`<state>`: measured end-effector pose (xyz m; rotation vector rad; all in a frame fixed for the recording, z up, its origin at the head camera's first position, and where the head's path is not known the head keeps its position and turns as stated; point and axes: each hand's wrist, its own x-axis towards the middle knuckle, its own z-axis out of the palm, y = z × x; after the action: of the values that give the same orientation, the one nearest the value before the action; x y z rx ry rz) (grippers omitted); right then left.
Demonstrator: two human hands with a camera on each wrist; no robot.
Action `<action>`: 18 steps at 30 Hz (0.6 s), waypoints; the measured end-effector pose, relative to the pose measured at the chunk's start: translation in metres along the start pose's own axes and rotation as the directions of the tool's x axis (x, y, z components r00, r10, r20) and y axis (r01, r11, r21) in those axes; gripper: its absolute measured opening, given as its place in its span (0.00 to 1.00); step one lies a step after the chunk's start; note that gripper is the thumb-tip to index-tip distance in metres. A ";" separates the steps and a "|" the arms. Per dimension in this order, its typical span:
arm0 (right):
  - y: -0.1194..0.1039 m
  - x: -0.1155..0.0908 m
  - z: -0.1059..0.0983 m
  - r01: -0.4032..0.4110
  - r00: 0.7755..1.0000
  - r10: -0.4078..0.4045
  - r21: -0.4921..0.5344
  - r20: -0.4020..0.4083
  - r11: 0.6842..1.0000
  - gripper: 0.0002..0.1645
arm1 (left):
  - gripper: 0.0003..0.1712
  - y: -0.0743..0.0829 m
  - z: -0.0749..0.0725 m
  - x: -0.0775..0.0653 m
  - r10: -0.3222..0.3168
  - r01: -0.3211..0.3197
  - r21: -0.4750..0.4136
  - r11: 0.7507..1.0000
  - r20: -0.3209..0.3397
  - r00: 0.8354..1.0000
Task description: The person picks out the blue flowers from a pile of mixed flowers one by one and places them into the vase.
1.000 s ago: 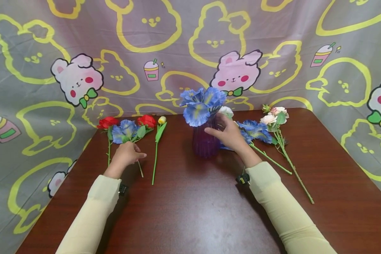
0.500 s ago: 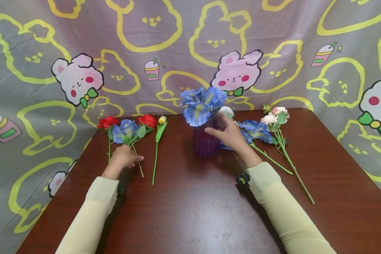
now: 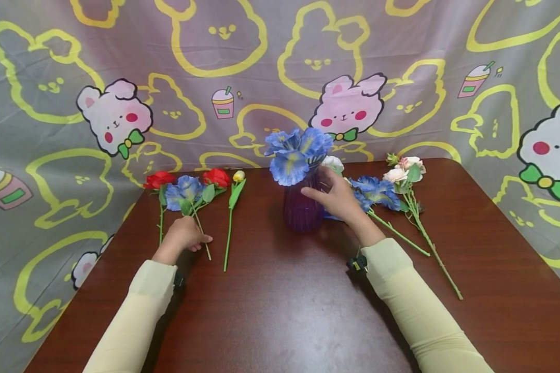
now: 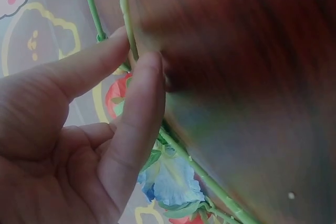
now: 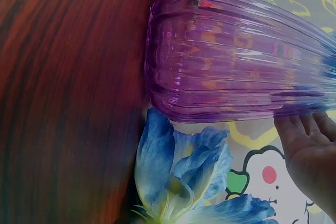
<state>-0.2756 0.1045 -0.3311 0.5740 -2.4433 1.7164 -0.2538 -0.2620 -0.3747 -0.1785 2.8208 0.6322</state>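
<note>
In the head view, a purple ribbed vase [image 3: 301, 215] stands on the table with blue artificial flowers [image 3: 291, 158] in its mouth. My right hand [image 3: 338, 197] holds the vase's upper side, thumb across the front; its fingers [image 5: 307, 129] meet the ribbed side in the right wrist view. My left hand [image 3: 182, 238] is low at a green stem [image 3: 203, 230] below a flower group. The left wrist view shows that stem passing by the left thumb and finger tips, with a narrow gap between them. The group has red roses [image 3: 216, 178] and a blue flower [image 3: 184, 192].
A yellow tulip [image 3: 235, 194] lies just right of the left hand. Behind and right of the vase lie a white flower [image 3: 332, 164], another blue flower [image 3: 375, 192] and a pale pink spray [image 3: 403, 171] with long stems. A patterned cloth [image 3: 256, 62] hangs behind the table [image 3: 270, 311].
My left hand has moved slightly down toward the table, and its thumb and fingers now lie about the stem. The right hand and vase have stayed in place.
</note>
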 end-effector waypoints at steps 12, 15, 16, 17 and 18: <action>0.030 0.012 0.002 -0.021 1.000 0.021 0.010 -0.005 1.000 0.47 | 0.12 0.000 0.004 0.002 -0.017 0.019 -0.057 0.998 0.038 0.999; 0.033 0.013 0.003 -0.014 1.000 0.014 0.002 -0.014 1.000 0.49 | 0.10 0.000 0.005 0.003 -0.043 0.048 -0.102 0.994 0.054 0.998; 0.033 0.013 0.003 -0.015 1.000 0.015 0.000 -0.018 1.000 0.49 | 0.10 0.000 0.005 0.003 -0.048 0.054 -0.114 0.992 0.059 0.997; 0.033 0.013 0.003 -0.015 1.000 0.015 -0.001 -0.020 1.000 0.50 | 0.09 0.001 0.005 0.003 -0.053 0.060 -0.126 0.990 0.064 0.997; 0.033 0.012 0.003 -0.018 1.000 0.018 -0.003 -0.023 1.000 0.50 | 0.09 0.001 0.005 0.003 -0.054 0.063 -0.135 0.989 0.068 0.996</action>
<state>-0.2986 0.1087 -0.3576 0.5316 -2.4427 1.7155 -0.2559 -0.2593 -0.3797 -0.2603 2.7006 0.8034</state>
